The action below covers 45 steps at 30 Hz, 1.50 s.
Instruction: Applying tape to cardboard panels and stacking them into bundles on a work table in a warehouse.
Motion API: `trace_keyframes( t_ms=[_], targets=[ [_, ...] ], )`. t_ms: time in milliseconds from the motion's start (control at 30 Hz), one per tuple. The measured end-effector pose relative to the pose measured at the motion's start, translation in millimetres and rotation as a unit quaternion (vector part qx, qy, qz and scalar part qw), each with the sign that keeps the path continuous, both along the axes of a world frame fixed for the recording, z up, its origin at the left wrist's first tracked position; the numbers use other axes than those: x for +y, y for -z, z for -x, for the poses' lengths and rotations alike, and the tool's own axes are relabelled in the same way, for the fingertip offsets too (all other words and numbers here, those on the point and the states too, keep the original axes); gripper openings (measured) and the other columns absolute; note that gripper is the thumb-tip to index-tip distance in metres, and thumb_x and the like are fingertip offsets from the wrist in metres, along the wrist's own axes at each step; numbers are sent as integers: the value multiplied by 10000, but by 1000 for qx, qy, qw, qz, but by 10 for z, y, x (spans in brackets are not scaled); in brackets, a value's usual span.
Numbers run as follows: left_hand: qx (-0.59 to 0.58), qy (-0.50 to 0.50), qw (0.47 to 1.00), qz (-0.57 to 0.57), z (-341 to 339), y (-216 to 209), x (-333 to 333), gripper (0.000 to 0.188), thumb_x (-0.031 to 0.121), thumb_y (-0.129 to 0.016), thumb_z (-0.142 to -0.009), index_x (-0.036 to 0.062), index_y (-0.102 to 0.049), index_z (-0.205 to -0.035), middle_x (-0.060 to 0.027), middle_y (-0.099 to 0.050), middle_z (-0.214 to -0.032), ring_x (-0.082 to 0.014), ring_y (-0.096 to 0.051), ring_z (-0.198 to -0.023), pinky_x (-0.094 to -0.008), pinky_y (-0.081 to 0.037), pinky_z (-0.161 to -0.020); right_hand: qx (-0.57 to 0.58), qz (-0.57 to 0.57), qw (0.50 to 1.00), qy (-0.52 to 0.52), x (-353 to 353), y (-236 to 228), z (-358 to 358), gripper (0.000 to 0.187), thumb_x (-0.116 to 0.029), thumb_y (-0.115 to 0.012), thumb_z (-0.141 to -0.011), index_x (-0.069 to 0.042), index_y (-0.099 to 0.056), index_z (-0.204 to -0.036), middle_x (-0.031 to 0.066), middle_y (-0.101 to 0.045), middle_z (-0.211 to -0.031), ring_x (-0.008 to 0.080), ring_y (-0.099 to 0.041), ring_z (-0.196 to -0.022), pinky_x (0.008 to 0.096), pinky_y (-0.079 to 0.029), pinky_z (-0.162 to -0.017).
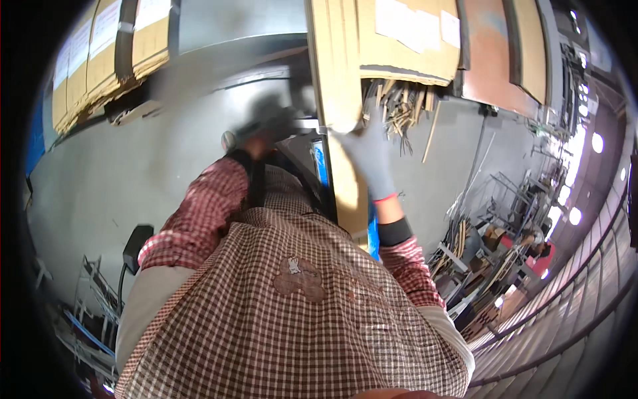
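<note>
While a checked apron [266, 319] is filling the foreground, the right hand [369, 156], gloved in gray, is lying against a long tan board [344, 179], its thumb side crossing the top; blur is hiding whether its fingers are pinching or spread; the left hand [266, 130], a dark smear, is showing left of the board near a small pale bar [308, 124], its grip impossible to tell; the board is running from beside the apron toward the upper edge of view; past the right hand, loose sticks [399, 106] are lying by a cardboard stack [409, 40]; farther right, workshop clutter [478, 246] is crowding the gray floor [425, 179].
</note>
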<state>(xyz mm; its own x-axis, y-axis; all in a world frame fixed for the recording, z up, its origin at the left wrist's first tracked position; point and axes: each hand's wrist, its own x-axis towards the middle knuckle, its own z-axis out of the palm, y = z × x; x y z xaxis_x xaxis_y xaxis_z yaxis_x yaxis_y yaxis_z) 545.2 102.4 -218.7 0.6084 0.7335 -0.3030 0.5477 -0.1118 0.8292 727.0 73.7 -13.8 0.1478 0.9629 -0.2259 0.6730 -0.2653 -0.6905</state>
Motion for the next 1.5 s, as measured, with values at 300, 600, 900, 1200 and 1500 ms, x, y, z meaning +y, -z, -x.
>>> trace_keyframes(
  t_ms=[300, 600, 900, 1200, 1500],
  targets=[
    [-126, 37, 990, -47, -826, -1315, 143, 316, 326, -613, -827, 118, -620, -1065, -142, -663, -779, -339, -650, -757, -432, -504, -673, -56, -44, 997, 11, -381, 274, 29, 707, -149, -713, -725, 22, -367, -1317, 203, -497, -1238, 329, -516, -1117, 405, -447, -918],
    [101, 142, 978, -112, -916, -1392, 61, 409, 340, -595, -805, 81, -579, -1121, -150, -668, -760, -321, -664, -716, -439, -520, -632, 66, 286, 942, -160, 281, -285, -529, 283, -167, -679, -785, -6, -495, -929, 205, -583, -740, 284, -627, -710, 354, -469, -646],
    [2, 51, 995, -90, -910, -1474, -85, 535, 394, -568, -828, 115, -519, -1282, -173, -657, -752, -369, -651, -779, -444, -518, -716, -454, 312, 721, -420, 778, 903, -1511, 245, -169, -602, -772, -117, -696, -992, 125, -697, -958, 301, -665, -924, 412, -520, -757],
    [56, -101, 975, -188, -718, -844, -865, 664, 365, -654, -837, -90, -398, -1247, -241, -558, -1190, -315, -587, -1041, -422, -446, -938, -178, 266, 888, -330, 384, 254, -876, 240, -211, -604, -741, -6, -661, -852, 194, -659, -812, 337, -650, -718, 395, -516, -636],
    [-85, -161, 981, -66, -647, -832, -557, 1037, 432, -746, -710, -162, -195, -1357, -229, -614, -1035, -324, -652, -865, -407, -519, -759, -286, 318, 829, -361, 4, 173, -940, 319, -212, -560, -752, -12, -661, -979, 205, -668, -844, 354, -643, -762, 363, -517, -668]
  ],
)
